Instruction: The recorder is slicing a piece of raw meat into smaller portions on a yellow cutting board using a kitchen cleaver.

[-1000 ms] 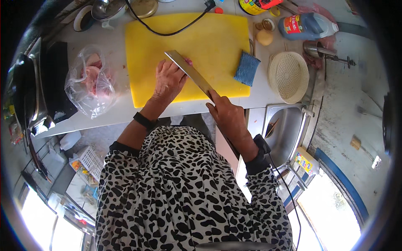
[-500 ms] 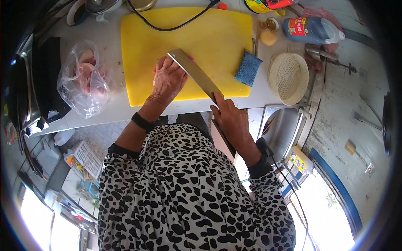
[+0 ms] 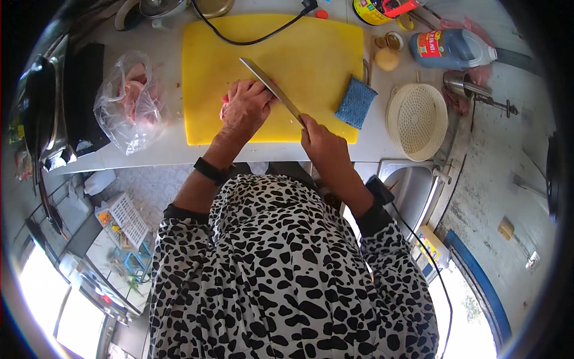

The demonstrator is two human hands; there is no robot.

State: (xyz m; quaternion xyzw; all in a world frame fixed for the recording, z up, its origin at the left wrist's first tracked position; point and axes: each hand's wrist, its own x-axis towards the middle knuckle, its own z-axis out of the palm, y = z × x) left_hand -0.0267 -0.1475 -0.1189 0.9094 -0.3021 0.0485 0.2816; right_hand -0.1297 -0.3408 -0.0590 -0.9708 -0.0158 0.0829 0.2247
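Observation:
My left hand presses down with bent fingers on a piece of raw meat, and most of the meat is hidden beneath it. A yellow cutting board lies under both. In my right hand is the handle of a cleaver. Its blade slants up to the left, close beside my left fingertips, and stands nearly on edge at the meat's right side. Whether the blade is in the meat I cannot tell.
Left of the board is a clear plastic bag of raw meat. A blue sponge rests on the board's right edge, near a cream strainer basket and a dark-liquid jug. A black cable crosses the far edge. A sink sits right.
My right hand and the cleaver have moved away from my body, and the blade has turned more on edge. My left hand stays on the meat. The whole view has shifted slightly.

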